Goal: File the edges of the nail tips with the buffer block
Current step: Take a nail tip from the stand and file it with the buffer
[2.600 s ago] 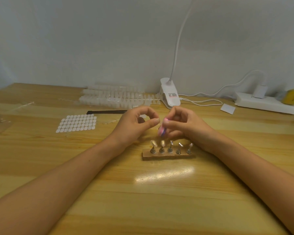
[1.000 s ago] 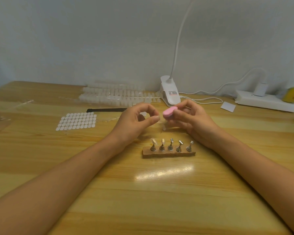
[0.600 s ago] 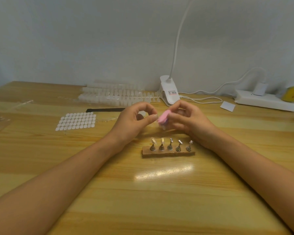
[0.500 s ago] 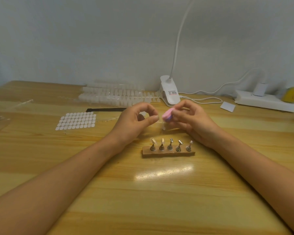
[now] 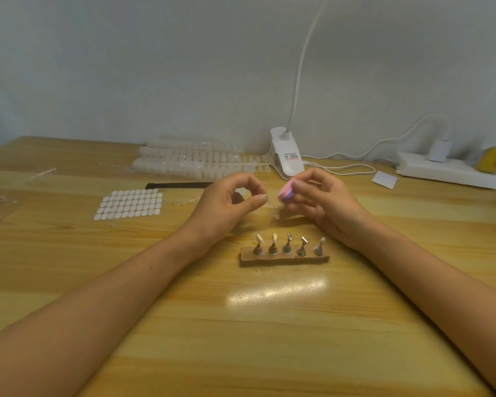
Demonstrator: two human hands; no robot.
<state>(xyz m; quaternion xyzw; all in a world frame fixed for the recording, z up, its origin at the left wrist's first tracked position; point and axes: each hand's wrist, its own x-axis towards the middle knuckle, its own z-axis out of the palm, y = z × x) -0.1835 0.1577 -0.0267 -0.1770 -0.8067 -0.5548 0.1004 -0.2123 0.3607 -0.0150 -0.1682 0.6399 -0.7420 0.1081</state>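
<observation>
My left hand (image 5: 226,206) hovers above the table with thumb and forefinger closed into a ring, pinching a small clear nail tip (image 5: 266,198) that barely shows. My right hand (image 5: 320,202) grips a pink buffer block (image 5: 286,191) with a purple layer, held tilted a short gap to the right of the left fingertips. In front of both hands stands a wooden holder base (image 5: 284,259) carrying several metal pegs, some of them topped with nail tips.
Strips of clear nail tips (image 5: 201,161) lie at the back, with a black file (image 5: 178,185) and a sheet of white adhesive tabs (image 5: 129,203) in front of them. A white clip lamp (image 5: 288,159), its cable, a white card (image 5: 384,179) and a power strip (image 5: 447,170) fill the back right.
Both hands have risen from just above the holder. My right hand has stroked the pink block back and forth at my left fingertips. The left hand has kept its pinch.
</observation>
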